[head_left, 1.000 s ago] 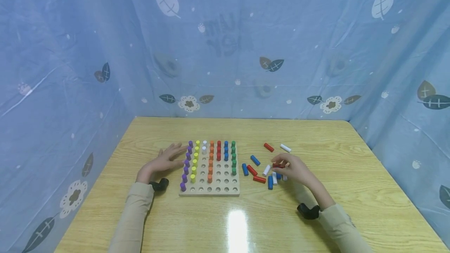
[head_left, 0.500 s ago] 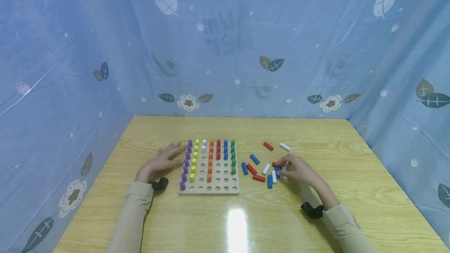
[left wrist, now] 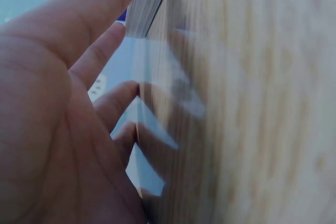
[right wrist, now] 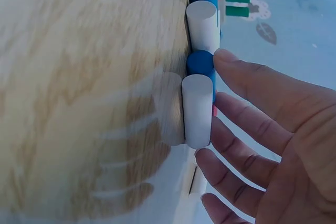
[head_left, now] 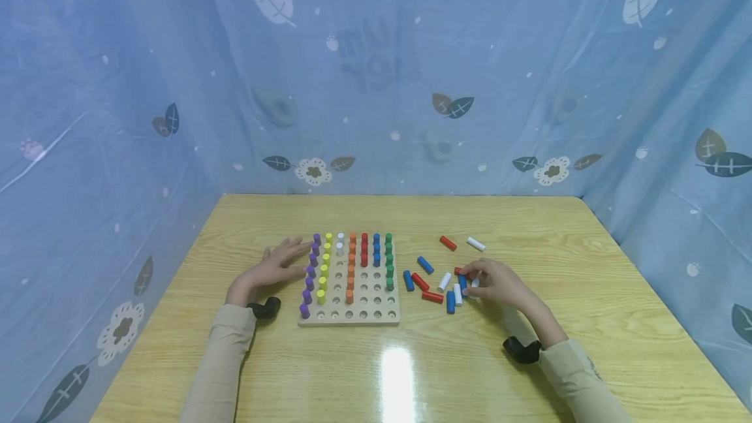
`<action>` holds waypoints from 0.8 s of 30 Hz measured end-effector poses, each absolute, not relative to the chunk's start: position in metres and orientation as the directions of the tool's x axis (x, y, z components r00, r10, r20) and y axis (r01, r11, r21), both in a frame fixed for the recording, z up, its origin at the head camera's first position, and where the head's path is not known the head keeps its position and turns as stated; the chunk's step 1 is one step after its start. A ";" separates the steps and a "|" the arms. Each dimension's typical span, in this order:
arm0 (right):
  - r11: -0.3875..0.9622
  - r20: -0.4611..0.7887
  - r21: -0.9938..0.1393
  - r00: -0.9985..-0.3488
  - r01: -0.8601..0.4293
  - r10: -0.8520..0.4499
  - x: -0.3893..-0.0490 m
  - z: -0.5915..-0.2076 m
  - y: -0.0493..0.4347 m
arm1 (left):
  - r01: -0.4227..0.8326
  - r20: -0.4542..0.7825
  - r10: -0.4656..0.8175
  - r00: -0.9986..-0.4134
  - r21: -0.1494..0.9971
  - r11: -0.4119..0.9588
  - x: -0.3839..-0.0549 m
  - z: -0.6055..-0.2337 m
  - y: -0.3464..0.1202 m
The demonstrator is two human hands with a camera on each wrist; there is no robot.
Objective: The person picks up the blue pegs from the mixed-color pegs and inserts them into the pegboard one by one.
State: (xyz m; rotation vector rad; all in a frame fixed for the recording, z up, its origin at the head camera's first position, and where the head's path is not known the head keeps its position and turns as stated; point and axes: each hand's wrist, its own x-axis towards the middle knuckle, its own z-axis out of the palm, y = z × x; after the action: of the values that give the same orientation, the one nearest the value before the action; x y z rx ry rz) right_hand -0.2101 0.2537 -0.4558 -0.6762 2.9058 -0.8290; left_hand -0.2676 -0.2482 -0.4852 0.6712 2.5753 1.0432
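A wooden pegboard point(head_left: 349, 320) stands at centre with colored pegs in its holes. My left hand point(head_left: 273, 273) rests beside its left edge, fingers spread, fingertips close to the purple pegs point(head_left: 309, 282). In the left wrist view that hand point(left wrist: 58, 87) holds nothing. My right hand point(head_left: 496, 281) hovers low over loose pegs, thumb and index finger apart and curved over a blue peg point(right wrist: 200, 63). The thumb tip is right at that peg. A white peg point(right wrist: 198, 111) lies beside it, below the other fingers. A red peg point(head_left: 459, 271) is partly hidden under the index finger.
More loose pegs lie between board and right hand, among them a red peg point(head_left: 433, 297), a blue peg point(head_left: 408, 281) and a white peg point(head_left: 444, 281). Farther back are a red peg point(head_left: 448, 243) and a white peg point(head_left: 476, 244). A patterned blue curtain point(head_left: 376, 83) surrounds the table.
My right hand has shifted slightly right and toward me from the red peg, and its fingers have come over the blue peg, which now shows more. My left hand has stayed put.
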 end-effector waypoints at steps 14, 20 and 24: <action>0.784 0.086 -0.470 -0.905 -0.406 -0.417 -0.209 -0.456 0.252 | 0.308 -0.080 0.513 -0.855 0.717 0.625 -0.267 -0.485 -0.248; 0.791 0.080 -0.475 -0.914 -0.385 -0.397 -0.209 -0.456 0.251 | 0.305 -0.082 0.515 -0.853 0.722 0.621 -0.265 -0.483 -0.247; 0.791 0.082 -0.491 -0.923 -0.366 -0.377 -0.209 -0.457 0.249 | 0.302 -0.085 0.515 -0.853 0.725 0.620 -0.264 -0.482 -0.247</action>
State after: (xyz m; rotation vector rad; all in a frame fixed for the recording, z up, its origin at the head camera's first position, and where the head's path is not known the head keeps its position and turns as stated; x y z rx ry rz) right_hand -0.2092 0.2493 -0.4573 -0.6128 2.9533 -0.8028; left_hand -0.2645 -0.2469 -0.4820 0.6622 2.5613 1.0690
